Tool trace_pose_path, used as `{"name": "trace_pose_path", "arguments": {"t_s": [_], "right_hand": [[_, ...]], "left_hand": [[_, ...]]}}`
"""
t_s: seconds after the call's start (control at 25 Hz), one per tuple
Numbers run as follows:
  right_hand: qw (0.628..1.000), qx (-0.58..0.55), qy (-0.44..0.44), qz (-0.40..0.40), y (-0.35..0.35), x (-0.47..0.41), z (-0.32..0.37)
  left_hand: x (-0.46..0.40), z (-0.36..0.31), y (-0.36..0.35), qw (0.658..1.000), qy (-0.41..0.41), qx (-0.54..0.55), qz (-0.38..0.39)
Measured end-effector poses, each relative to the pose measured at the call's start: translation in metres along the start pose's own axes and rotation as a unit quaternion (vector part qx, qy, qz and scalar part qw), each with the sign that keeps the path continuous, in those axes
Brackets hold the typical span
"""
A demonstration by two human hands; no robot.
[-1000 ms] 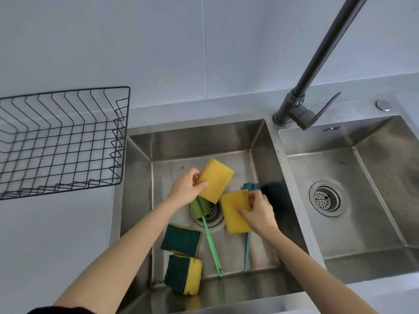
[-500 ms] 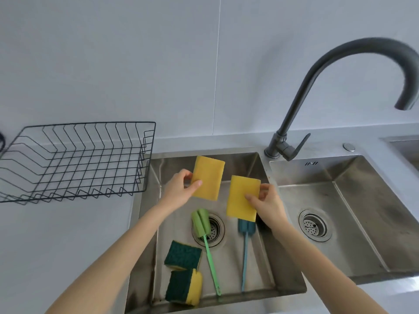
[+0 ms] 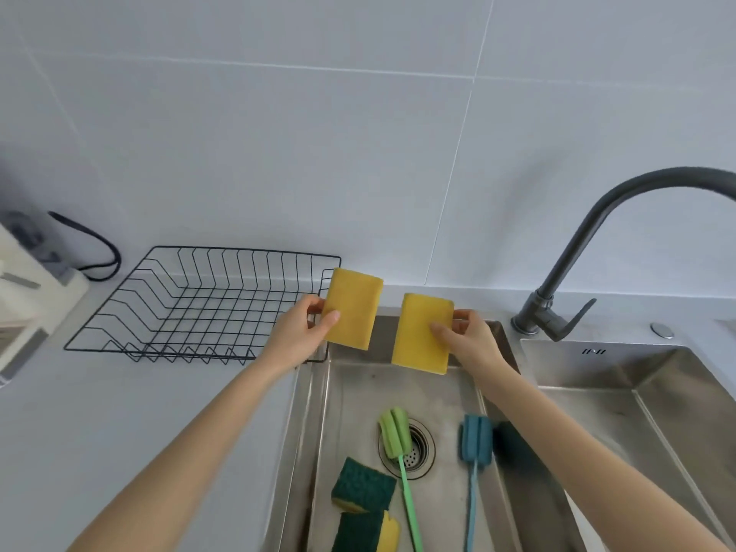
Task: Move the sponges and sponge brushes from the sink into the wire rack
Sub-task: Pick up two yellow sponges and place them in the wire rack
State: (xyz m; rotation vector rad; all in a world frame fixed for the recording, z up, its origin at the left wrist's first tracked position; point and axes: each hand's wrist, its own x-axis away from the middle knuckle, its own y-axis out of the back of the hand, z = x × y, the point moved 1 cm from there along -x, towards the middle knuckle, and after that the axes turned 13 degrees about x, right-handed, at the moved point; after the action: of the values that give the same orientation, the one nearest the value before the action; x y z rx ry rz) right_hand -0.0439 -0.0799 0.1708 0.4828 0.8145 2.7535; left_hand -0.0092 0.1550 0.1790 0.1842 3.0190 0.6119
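Note:
My left hand (image 3: pixel 301 332) holds a yellow sponge (image 3: pixel 352 308) upright, just past the right edge of the black wire rack (image 3: pixel 167 300). My right hand (image 3: pixel 468 340) holds a second yellow sponge (image 3: pixel 420 332) over the back of the left sink basin (image 3: pixel 346 392). In the basin lie two green-and-yellow sponges (image 3: pixel 360 488) (image 3: pixel 368 529), a green sponge brush (image 3: pixel 396 436) over the drain, and a blue sponge brush (image 3: pixel 476 438) by the right wall.
A dark curved faucet (image 3: pixel 557 288) rises between the left basin and the right basin (image 3: pixel 621 376). A pale appliance (image 3: pixel 24 296) with a black cord stands at the far left of the grey counter. The tiled wall is behind.
Both hands have lifted their yellow sponges out of the basin and moved them up and left toward the rack. The view has tilted upward.

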Motion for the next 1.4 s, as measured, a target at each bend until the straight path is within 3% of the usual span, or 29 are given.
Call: {"name": "trace_pose_path", "arguments": {"t_s": [0.36, 0.64, 0.84, 1.08, 1.4], "right_hand": [[0.998, -0.007, 0.024, 0.059, -0.072, -0.053, 0.091], [0.993, -0.012, -0.005, 0.115, -0.132, -0.100, 0.133], [0.985, 0.132, 0.012, 0.108, -0.168, -0.124, 0.138], [0.942, 0.308, 0.072, 0.109, -0.198, -0.137, 0.139], [0.913, 0.374, 0.138, 0.085, -0.201, -0.137, 0.134]], "left_hand": [[-0.022, 0.037, 0.087, 0.992, 0.060, 0.029, -0.108], [-0.039, 0.078, 0.115, 0.981, 0.106, 0.048, -0.157], [-0.052, 0.097, 0.118, 0.979, 0.119, 0.053, -0.157], [-0.065, 0.110, 0.120, 0.977, 0.130, 0.052, -0.160], [-0.072, 0.116, 0.121, 0.977, 0.137, 0.048, -0.156]]}}
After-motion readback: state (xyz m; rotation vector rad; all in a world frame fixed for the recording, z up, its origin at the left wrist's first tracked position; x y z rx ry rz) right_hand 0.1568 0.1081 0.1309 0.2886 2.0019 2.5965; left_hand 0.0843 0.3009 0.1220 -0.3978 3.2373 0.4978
